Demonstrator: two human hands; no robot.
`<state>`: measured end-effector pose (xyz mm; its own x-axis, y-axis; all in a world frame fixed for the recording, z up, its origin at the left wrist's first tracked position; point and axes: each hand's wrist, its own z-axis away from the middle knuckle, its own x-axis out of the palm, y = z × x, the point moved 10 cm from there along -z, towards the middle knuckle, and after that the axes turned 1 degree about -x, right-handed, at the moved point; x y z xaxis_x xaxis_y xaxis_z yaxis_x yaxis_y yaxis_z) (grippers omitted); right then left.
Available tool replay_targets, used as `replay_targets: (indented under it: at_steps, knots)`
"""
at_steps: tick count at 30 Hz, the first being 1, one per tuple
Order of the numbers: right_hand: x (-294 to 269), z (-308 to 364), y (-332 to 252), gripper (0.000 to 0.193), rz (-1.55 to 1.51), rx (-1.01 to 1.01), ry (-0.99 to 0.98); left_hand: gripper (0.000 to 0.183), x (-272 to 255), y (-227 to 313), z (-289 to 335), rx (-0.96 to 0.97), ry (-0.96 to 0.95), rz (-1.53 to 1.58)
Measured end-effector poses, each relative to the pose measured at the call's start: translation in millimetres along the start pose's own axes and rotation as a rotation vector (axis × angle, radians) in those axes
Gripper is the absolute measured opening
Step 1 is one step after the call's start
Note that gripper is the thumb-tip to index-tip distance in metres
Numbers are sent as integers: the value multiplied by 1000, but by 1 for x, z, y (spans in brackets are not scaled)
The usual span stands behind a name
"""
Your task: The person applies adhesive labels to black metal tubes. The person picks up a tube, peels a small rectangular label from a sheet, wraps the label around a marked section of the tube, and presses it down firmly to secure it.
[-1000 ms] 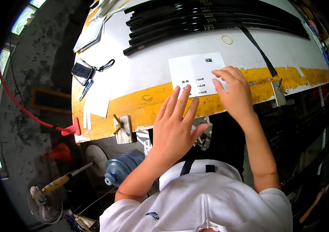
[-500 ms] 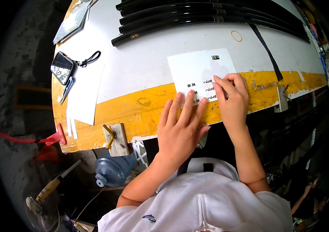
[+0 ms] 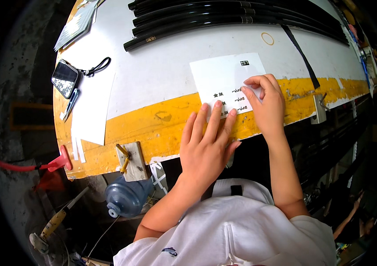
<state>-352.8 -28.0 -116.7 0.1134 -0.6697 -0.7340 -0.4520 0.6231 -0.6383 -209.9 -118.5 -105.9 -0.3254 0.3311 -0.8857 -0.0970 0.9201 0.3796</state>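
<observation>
A white sheet [image 3: 217, 75] with small dark printed marks lies near the table's front edge. The spread fingertips of my left hand [image 3: 206, 142] rest flat on its lower edge, among the marks. At the sheet's right side, my right hand [image 3: 268, 104] has its thumb and forefinger brought together in a pinch. Whatever sits between those two fingertips, if anything, is too small to make out. Beyond the sheet, several glossy black tubes [image 3: 188, 27] lie side by side, with thin bands and a small gold mark.
To the left are a phone [image 3: 66, 79] with a wrist strap, small blue snips [image 3: 71, 104], white paper [image 3: 93, 111] and stacked sheets [image 3: 75, 26]. A black strip [image 3: 301, 53] and a tan rubber band [image 3: 267, 39] lie right. Clamped blocks [image 3: 133, 162] grip the front edge.
My right hand has lifted slightly up and away from the printed marks, uncovering more of them. My left hand stays on the sheet. The whole view has shifted a little.
</observation>
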Motion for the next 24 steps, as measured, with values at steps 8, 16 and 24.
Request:
replay_targets:
  at_steps: [8, 16, 24]
  knots:
    - [2, 4, -6, 10, 69, -81, 59, 61, 1, 1, 2, 9, 7, 6]
    - [-9, 15, -10, 8, -358, 87, -4, 59, -3, 6, 1, 36, 14, -27]
    - [-47, 21, -18, 10, -650, 138, -12, 58, -3, 11, -1, 46, -67, 24]
